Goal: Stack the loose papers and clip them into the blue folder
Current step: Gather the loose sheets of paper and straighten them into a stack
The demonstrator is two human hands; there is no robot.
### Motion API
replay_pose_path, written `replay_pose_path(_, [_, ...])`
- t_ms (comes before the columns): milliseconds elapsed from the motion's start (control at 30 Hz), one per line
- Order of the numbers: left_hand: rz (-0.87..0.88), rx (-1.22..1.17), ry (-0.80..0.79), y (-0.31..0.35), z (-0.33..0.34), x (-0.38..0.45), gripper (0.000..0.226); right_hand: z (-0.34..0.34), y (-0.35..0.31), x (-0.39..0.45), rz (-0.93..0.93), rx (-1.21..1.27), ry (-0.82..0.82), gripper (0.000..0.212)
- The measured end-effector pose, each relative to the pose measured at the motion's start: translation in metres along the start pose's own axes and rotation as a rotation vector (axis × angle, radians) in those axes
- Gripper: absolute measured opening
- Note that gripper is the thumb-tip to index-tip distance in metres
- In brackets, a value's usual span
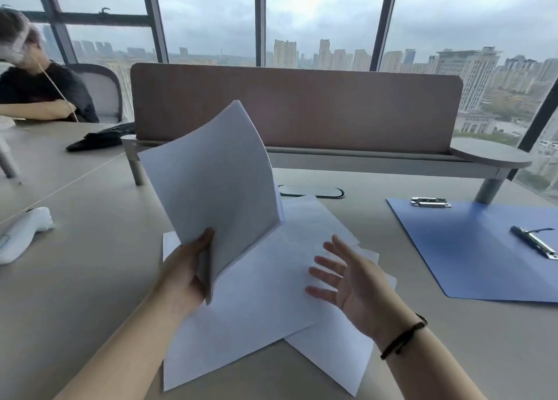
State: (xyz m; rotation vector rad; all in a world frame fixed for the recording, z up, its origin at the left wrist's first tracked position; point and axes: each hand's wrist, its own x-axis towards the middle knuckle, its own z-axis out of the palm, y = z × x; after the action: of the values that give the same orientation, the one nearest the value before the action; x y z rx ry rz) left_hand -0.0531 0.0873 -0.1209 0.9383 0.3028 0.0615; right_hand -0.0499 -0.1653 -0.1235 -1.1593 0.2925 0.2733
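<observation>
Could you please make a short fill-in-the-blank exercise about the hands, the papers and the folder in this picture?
1. The raised sheets are held by the ____ hand.
2. The right hand hovers with its fingers ____ above the loose papers.
3. The blue folder lies open on the ____ side of the desk.
4. A black cord bracelet is on the ____ wrist.

Missing words: left; spread; right; right

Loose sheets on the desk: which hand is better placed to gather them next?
Right. The right hand hovers open above the loose sheets, while the left hand grips the raised stack.
</observation>
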Motion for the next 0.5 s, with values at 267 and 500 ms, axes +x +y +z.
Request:
replay_pose_path(267, [-0.036,0.065,-0.061,-0.010,0.006,-0.002,0.032,0.020,0.019,-0.007,-0.034,-0.577,-0.098,0.037])
replay_pose_path(500, [0.111,0.239,0.038,-0.006,0.011,0.000,0.017,0.009,0.011,-0.005,-0.224,-0.615,0.003,0.027])
